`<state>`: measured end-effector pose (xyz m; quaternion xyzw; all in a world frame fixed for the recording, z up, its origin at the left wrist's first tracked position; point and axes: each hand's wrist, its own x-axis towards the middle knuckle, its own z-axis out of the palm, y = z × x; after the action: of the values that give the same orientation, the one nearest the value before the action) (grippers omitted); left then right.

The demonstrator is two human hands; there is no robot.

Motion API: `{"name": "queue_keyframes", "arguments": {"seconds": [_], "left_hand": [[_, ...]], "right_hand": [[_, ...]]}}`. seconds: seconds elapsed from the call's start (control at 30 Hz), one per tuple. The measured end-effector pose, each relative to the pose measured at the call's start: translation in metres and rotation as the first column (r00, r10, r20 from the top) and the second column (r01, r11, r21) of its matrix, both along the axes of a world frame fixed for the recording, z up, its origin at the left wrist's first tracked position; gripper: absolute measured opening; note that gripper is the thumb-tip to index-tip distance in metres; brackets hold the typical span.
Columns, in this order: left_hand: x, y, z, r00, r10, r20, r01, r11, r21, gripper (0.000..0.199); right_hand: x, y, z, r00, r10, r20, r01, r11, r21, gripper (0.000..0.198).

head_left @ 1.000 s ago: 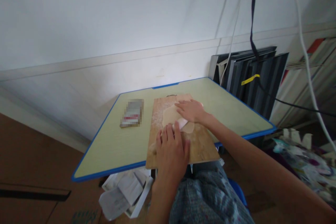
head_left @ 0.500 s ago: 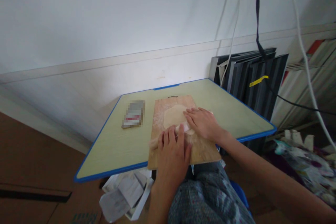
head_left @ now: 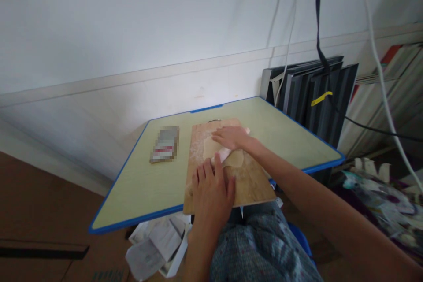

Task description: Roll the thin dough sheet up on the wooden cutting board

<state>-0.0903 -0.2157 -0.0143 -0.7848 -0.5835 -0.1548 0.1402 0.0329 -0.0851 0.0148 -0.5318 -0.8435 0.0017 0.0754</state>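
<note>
On a floured wooden board point(head_left: 254, 187), two bare hands are resting on a rolling pin point(head_left: 222, 154) over a dough sheet point(head_left: 235, 160)

The left hand point(head_left: 211, 189) is lying palm down across the pin's near part, fingers stretched and slightly spread, thumb standing apart; the right hand point(head_left: 231, 136) is covering the far part, palm down, fingers extended, the pin's tip showing beyond it. The pin is slanting across the thin dough, which is lying mid-board. The board is overhanging the near edge of a blue-edged table point(head_left: 132, 194), and a pixelated item point(head_left: 165, 144) is lying to its left
</note>
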Motion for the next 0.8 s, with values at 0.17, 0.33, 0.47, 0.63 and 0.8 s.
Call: {"name": "queue_keyframes", "arguments": {"seconds": [0.17,0.33,0.47,0.63,0.8], "left_hand": [[-0.003,-0.002,-0.001,0.999,-0.032,0.025,0.032,0.999,-0.016,0.05],[-0.002,-0.006,-0.003,0.992,-0.09,0.086,0.093,0.995,-0.029,0.046],[0.0,-0.006,-0.005,0.989,-0.097,0.112,0.1,0.995,-0.018,0.043],[0.002,-0.006,-0.004,0.994,-0.054,0.098,0.055,0.998,-0.008,0.045],[0.001,-0.004,0.001,0.999,0.007,0.052,-0.006,1.0,-0.011,0.048]], "right_hand": [[0.012,-0.024,-0.003,0.998,0.063,0.012,-0.063,0.998,-0.004,0.042],[0.039,-0.073,-0.019,0.993,0.116,-0.04,-0.108,0.982,0.155,0.048],[0.047,-0.085,-0.024,0.986,0.161,-0.034,-0.151,0.969,0.193,0.051],[0.028,-0.047,-0.011,0.992,0.121,0.041,-0.125,0.986,0.109,0.049],[0.004,-0.002,-0.003,0.982,0.183,0.05,-0.183,0.983,-0.003,0.042]]}}
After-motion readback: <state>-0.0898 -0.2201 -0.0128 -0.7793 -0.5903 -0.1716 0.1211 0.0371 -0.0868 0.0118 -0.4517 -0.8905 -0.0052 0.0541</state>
